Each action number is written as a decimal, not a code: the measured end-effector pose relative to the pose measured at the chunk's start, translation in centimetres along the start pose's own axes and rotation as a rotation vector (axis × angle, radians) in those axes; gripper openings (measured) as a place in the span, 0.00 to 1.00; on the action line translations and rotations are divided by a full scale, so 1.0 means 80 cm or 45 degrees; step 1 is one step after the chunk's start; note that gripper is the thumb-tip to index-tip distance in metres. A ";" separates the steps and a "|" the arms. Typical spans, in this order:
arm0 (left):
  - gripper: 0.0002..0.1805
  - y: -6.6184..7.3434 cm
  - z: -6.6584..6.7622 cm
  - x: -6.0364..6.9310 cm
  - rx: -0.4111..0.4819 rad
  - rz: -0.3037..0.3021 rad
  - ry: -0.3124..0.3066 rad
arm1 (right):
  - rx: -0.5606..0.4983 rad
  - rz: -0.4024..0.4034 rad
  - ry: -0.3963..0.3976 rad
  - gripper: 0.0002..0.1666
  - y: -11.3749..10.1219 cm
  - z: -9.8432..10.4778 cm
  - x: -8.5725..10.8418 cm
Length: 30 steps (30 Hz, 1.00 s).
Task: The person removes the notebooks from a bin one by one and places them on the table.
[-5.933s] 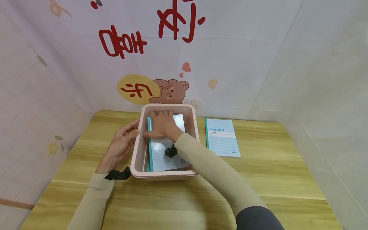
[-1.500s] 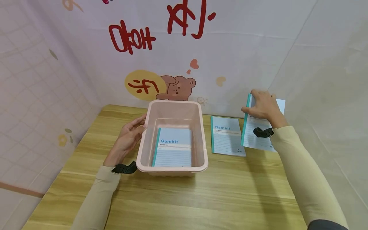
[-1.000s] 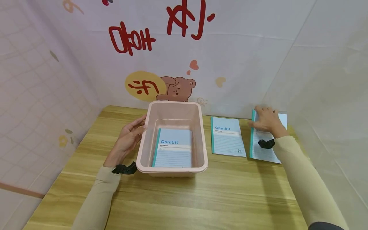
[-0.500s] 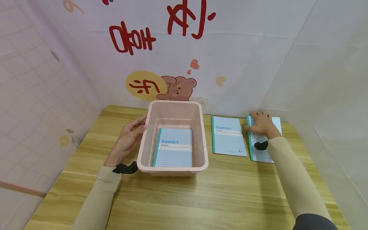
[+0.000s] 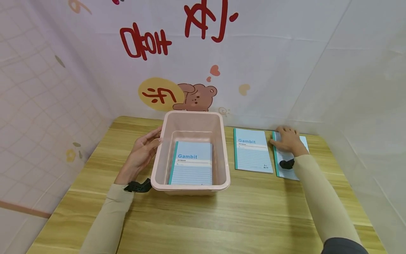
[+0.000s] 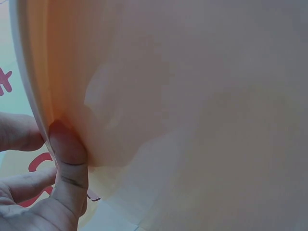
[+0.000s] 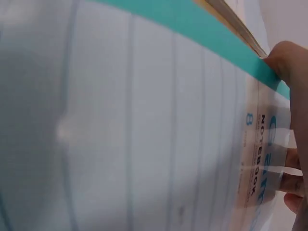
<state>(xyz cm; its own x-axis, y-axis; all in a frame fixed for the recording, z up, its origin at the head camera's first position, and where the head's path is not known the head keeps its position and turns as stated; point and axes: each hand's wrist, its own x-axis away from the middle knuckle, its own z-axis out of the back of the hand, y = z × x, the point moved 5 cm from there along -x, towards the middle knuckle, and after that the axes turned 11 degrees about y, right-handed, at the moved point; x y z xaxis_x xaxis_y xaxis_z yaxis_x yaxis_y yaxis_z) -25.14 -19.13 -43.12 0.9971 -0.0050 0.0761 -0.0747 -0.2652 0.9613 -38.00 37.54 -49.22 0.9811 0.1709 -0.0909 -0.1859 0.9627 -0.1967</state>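
Note:
A pale pink plastic bin [image 5: 190, 187] stands on the table, with a light-blue Gambit notebook [image 5: 191, 165] lying face up inside. My left hand [image 5: 141, 151] pinches the bin's left side; in the left wrist view the thumb [image 6: 68, 144] presses one face of the wall, with fingers on the other. At the right, my right hand [image 5: 288, 141] grips another light-blue notebook [image 5: 285, 173] lying on the table. Its thumb is at the green spine and its fingers reach over the top edge, as the right wrist view shows. A matching notebook [image 5: 253, 151] lies just left of it.
The wood-grain table [image 5: 222, 222] ends at a printed white wall cloth [image 5: 269, 63] behind it. Similar cloth [image 5: 364, 116] rises along the right side, close to the right hand.
My right hand has moved from inside the bin to the right with a notebook, lowered it onto the table and shifted it left beside the other one. My left hand stays on the bin.

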 end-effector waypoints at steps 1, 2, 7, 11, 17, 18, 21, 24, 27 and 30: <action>0.34 0.000 0.000 0.000 -0.001 0.000 0.002 | -0.005 -0.007 0.003 0.41 0.000 0.000 0.000; 0.34 0.001 0.001 0.001 0.000 0.001 0.003 | -0.011 -0.013 0.002 0.41 0.000 0.000 0.001; 0.34 0.002 0.002 0.002 0.009 0.003 0.004 | -0.063 -0.016 0.016 0.39 -0.007 0.006 0.007; 0.34 0.002 0.001 0.001 -0.003 0.008 0.007 | -0.089 -0.008 0.025 0.37 -0.012 0.014 0.012; 0.34 0.001 0.001 0.000 -0.014 0.015 0.014 | -0.068 0.003 0.030 0.38 -0.018 0.021 0.016; 0.34 0.001 0.001 0.000 -0.015 0.016 0.015 | -0.061 0.006 0.031 0.39 -0.020 0.023 0.016; 0.34 0.001 0.001 0.000 -0.020 0.016 0.017 | -0.049 0.012 0.046 0.41 -0.025 0.027 0.016; 0.34 0.001 0.000 0.000 -0.025 0.014 0.016 | -0.039 0.034 0.061 0.42 -0.033 0.032 0.017; 0.34 0.001 0.000 0.000 -0.025 0.014 0.016 | -0.034 0.053 0.087 0.43 -0.042 0.039 0.017; 0.34 0.001 0.001 0.000 -0.023 0.014 0.017 | -0.039 0.066 0.106 0.44 -0.053 0.044 0.016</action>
<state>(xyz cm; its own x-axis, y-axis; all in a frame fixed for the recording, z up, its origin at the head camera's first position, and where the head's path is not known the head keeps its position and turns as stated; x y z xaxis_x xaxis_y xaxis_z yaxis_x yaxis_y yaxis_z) -25.16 -19.20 -43.08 0.9959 0.0051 0.0902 -0.0861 -0.2476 0.9650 -35.75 34.41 -45.07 0.9624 0.2014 -0.1821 -0.2394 0.9459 -0.2192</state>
